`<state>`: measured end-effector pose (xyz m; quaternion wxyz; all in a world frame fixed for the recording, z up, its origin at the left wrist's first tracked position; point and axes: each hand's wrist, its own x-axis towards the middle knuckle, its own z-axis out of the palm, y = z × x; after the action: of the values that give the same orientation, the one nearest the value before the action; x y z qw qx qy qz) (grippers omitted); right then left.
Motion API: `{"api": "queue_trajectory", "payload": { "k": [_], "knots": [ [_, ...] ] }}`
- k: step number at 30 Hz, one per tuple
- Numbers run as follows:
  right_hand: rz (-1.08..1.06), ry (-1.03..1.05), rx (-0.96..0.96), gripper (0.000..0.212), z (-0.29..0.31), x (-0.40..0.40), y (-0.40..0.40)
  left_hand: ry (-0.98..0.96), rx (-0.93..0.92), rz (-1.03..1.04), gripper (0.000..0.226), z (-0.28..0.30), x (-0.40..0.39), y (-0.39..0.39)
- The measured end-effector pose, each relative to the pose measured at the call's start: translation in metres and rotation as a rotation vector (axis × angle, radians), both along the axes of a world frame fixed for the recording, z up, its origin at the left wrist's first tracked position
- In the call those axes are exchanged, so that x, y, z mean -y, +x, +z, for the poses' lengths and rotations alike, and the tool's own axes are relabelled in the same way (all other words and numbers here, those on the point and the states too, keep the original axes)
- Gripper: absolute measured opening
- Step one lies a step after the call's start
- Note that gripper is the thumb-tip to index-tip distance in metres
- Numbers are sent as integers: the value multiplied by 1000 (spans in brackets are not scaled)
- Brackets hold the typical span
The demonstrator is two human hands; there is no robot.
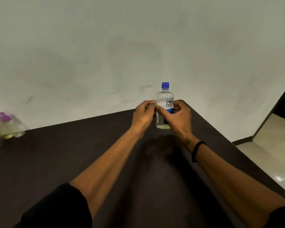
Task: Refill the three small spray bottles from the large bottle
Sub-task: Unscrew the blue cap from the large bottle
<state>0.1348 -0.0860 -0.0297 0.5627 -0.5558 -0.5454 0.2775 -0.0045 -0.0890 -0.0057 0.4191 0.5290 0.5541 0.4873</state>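
Observation:
The large clear bottle [165, 96], with a blue cap and a white-and-blue label, stands upright on the dark table [72, 153] near its far right corner. It holds clear liquid. My right hand [179, 117] grips its body, thumb across the front. My left hand [142, 114] has curled fingers against the bottle's left side, next to the right thumb. The small spray bottles [6, 125], clear with purple tops, stand grouped at the table's far left edge, blurred and far from both hands.
A pale wall [138, 46] rises right behind the table. The table's right edge runs diagonally, with a light tiled floor [270, 145] beyond it. A black band sits on my right wrist.

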Motion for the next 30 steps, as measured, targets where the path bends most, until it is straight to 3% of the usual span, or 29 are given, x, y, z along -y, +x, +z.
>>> {"api": "queue_trajectory", "payload": {
  "k": [12, 16, 19, 25, 30],
  "knots": [
    [1, 91, -54, 57, -24, 161, -4, 150, 96, 8, 29, -38, 163, -5],
    [7, 113, -67, 52, -27, 186, -1, 84, 294, 30, 29, -34, 175, -4],
    [40, 106, -40, 52, -34, 196, -2, 46, 414, -45, 31, -21, 170, -6],
    [158, 74, -53, 53, -40, 197, -4, 185, 370, -392, 38, 3, 160, -12],
    [264, 70, -112, 54, -39, 196, 0, 180, 372, -592, 41, -6, 154, -17]
  ]
}}
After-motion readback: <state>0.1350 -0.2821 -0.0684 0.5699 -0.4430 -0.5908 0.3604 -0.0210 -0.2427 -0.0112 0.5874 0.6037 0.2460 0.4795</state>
